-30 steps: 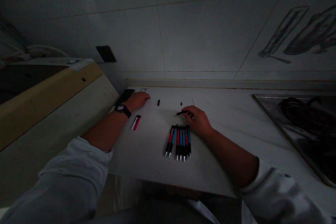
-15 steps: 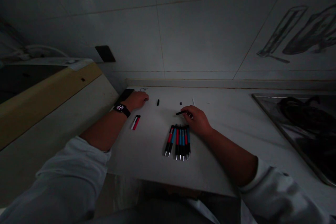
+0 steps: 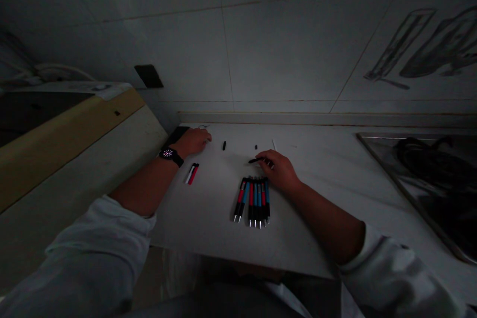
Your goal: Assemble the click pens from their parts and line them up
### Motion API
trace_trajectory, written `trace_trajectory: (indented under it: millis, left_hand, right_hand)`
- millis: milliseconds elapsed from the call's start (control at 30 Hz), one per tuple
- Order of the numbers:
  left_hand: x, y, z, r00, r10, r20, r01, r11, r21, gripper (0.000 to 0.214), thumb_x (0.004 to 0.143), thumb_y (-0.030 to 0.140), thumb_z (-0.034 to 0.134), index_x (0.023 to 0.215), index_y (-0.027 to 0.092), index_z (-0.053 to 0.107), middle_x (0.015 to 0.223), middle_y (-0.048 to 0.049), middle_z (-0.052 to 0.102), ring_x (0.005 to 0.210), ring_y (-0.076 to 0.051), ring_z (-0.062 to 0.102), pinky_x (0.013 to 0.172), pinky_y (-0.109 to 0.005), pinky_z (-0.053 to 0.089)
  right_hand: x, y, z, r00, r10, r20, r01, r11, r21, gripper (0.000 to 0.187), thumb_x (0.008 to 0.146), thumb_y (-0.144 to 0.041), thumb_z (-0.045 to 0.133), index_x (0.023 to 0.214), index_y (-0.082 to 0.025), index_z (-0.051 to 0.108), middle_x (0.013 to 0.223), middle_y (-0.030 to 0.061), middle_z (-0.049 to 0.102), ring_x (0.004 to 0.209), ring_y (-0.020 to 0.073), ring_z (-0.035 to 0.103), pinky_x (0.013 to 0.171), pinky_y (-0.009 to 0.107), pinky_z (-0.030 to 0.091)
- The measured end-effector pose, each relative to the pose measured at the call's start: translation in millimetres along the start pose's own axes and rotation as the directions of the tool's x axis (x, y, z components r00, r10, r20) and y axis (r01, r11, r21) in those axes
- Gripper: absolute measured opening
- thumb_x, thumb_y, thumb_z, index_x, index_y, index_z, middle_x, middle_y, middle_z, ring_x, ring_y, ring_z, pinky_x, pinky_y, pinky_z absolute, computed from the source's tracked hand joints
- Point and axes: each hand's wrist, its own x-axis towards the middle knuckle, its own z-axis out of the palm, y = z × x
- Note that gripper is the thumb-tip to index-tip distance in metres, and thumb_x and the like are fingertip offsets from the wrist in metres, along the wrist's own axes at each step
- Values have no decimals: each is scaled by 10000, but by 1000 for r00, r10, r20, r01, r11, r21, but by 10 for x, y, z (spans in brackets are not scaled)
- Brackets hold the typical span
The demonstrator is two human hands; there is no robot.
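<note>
My right hand (image 3: 278, 169) pinches a short black pen part (image 3: 256, 160), held just above the white counter. Below it lie several red, blue and black pens (image 3: 257, 203) side by side, their silver tips toward me. At the back left is my left hand (image 3: 195, 141), wearing a dark watch, with its fingers curled; what they hold, if anything, is too dark to make out. A small black piece (image 3: 224, 145) lies to the right of that hand, and a tiny black piece (image 3: 256, 147) is farther right. One white and one red pen part (image 3: 193, 174) rest nearer me.
A thin white stick (image 3: 275, 144) lies behind my right hand. Beside my left wrist is a dark flat object (image 3: 179, 134). A stove (image 3: 421, 194) is set into the counter on the right, and a bulky pale cabinet (image 3: 112, 144) stands at the left.
My left hand's fingers have shifted slightly, and its wrist has moved a little left. My right hand keeps hold of the black pen part, nearly still.
</note>
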Motion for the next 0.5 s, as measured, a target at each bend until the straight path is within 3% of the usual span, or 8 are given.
trace_trajectory:
  millis: [100, 167, 300, 400, 500]
  left_hand:
    - [-23, 229, -222, 994, 52, -91, -56, 998, -35, 338, 898, 177, 570, 1205, 211, 708, 1211, -105, 709, 1156, -283, 635, 1010, -419, 467]
    - [-40, 503, -413, 976, 147, -163, -165, 981, -105, 354, 927, 225, 605, 1275, 221, 671, 1255, -103, 690, 1173, -282, 621, 1041, -437, 455]
    - [-77, 1142, -740, 891, 384, -241, -430, 884, -181, 448, 946, 247, 663, 1388, 272, 598, 1318, -95, 658, 1201, -270, 604, 1039, -433, 456]
    - [-96, 1461, -857, 829, 472, -299, -530, 834, -156, 436, 956, 230, 663, 1380, 304, 598, 1314, -86, 656, 1195, -268, 603, 1031, -441, 461]
    - [-102, 1584, -883, 791, 520, -322, -583, 800, -141, 469, 959, 221, 662, 1409, 325, 579, 1333, -88, 648, 1197, -270, 597, 1045, -455, 460]
  right_hand:
    - [10, 11, 16, 999, 16, -29, -14, 997, 79, 192, 931, -228, 635, 1103, -230, 719, 1005, 56, 715, 767, 161, 647, 745, 325, 534]
    - [21, 13, 27, 998, 44, -36, -38, 988, 152, 180, 920, -254, 651, 1085, -234, 722, 1006, 52, 712, 777, 161, 651, 738, 319, 535]
    - [42, -3, 33, 995, 96, 8, -94, 946, 310, 168, 899, -342, 684, 1018, -227, 716, 1011, 51, 679, 831, 167, 652, 718, 300, 532]
    - [50, -23, 20, 993, 96, 63, -113, 909, 401, 193, 876, -387, 710, 981, -225, 702, 1005, 41, 647, 873, 172, 645, 734, 297, 529]
    - [59, -43, 2, 992, 82, 100, -119, 879, 461, 223, 859, -407, 729, 981, -223, 697, 1034, 40, 638, 908, 177, 640, 773, 309, 529]
